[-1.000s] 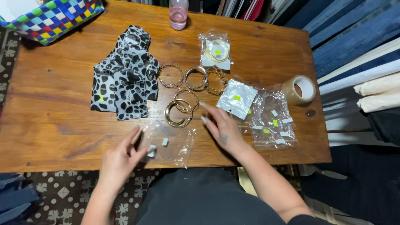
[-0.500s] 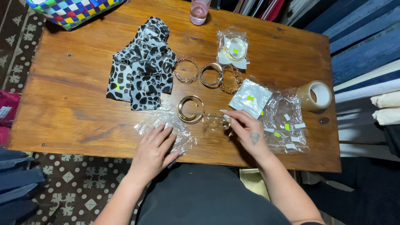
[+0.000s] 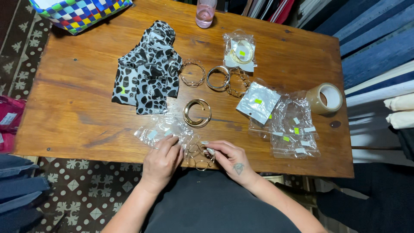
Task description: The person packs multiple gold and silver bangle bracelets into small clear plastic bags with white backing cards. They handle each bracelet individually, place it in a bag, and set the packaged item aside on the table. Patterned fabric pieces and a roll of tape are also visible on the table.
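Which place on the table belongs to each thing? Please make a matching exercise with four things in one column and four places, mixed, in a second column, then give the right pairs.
Things:
1. roll of tape
2. spotted black-and-white cloth
3. checkered bag
4. wire bracelet

Places:
A. far left corner of the table
B. between the left hand and the right hand, at the near edge
C. near the right edge
D. left of the row of loose bracelets

Pairs: 1-C, 2-D, 3-A, 4-B
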